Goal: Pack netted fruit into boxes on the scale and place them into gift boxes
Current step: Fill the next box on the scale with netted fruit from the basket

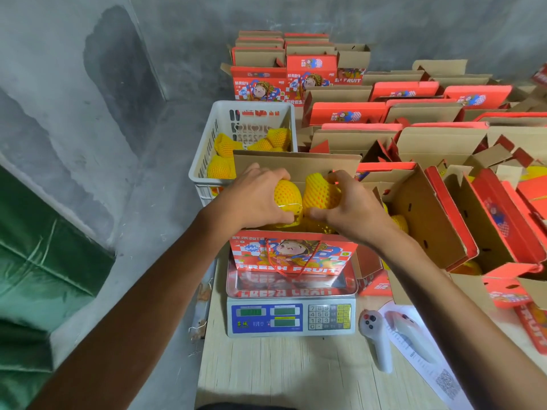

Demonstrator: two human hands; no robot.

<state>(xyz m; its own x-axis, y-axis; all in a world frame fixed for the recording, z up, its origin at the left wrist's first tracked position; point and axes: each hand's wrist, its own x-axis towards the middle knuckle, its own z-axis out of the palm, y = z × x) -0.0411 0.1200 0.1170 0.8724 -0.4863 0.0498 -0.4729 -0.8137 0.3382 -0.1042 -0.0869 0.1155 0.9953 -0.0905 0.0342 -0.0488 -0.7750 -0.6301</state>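
Head view: pale wooden table [296, 371] against grey concrete walls [88, 69].

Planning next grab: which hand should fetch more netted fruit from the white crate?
Left. The left hand is nearer the white crate, at the box's left; the right hand would cross over.

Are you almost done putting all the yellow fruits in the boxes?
Not yet. A few boxes to the right already hold netted fruit. Right now the left hand and right hand each hold a netted fruit over the open red box on the scale. The white crate still has fruit, and many boxes behind wait.
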